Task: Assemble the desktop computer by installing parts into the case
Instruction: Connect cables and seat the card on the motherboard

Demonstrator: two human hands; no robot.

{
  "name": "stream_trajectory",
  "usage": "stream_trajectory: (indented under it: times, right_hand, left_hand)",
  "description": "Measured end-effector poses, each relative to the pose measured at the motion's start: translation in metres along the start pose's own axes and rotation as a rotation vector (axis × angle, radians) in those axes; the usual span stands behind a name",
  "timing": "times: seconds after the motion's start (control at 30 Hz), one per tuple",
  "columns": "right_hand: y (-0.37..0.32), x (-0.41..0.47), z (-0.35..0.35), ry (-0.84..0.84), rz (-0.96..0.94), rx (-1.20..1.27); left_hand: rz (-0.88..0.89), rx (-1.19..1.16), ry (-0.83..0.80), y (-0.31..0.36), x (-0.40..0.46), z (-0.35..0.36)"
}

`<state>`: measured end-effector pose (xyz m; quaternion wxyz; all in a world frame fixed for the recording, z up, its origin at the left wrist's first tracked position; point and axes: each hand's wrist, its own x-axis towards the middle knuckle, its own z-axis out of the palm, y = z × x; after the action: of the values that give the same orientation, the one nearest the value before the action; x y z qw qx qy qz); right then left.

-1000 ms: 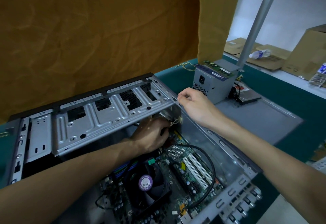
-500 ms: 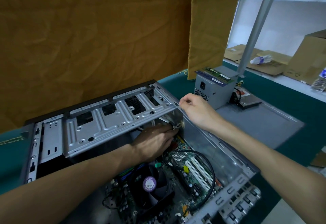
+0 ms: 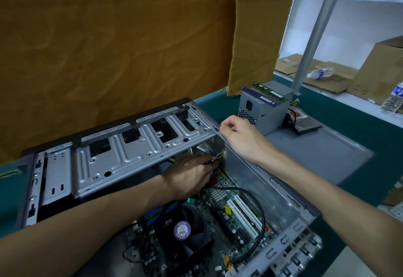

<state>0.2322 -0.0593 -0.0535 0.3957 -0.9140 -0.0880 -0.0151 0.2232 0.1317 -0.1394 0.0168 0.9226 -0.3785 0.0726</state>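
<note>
Currently: open computer case [image 3: 290, 198] lies on its side on green table [image 3: 370, 124]. Left hand [image 3: 189, 176] reaches under raised drive cage [image 3: 135, 154], fingers curled around small wire bundle [image 3: 218, 158] above motherboard [image 3: 220, 218]. Right hand [image 3: 239, 135] rests on case's far top edge, fingers curled, pinching rim. CPU fan [image 3: 183, 231] near front. Power supply [image 3: 259, 109] stands on detached side panel [image 3: 322, 146], RAM stick [image 3: 267, 90] lying on top.

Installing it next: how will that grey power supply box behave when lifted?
The power supply is a rigid metal box, probably heavy for its size. It stands on a broad base, so it is unlikely to tip. The memory sticks lying loose on top could slide off.
</note>
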Motion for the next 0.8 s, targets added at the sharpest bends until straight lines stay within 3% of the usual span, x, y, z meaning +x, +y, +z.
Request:
stream_trajectory:
  times: [0.2,0.37,0.53,0.8]
  right_hand:
    - [-0.001,-0.002,-0.001,-0.002,-0.024,-0.026]
    - [-0.006,-0.006,0.0,-0.027,-0.117,-0.203]
    - [-0.005,-0.008,-0.001,-0.011,-0.11,-0.204]
    - [-0.007,-0.008,-0.001,-0.019,-0.104,-0.205]
  left_hand:
    - [0.021,0.054,0.0,-0.002,-0.002,0.002]
    - [0.02,0.118,-0.043,-0.001,0.001,0.004]
    - [-0.005,-0.04,-0.026,-0.004,-0.013,0.002]
    - [0.024,-0.01,-0.002,-0.005,-0.007,0.0]
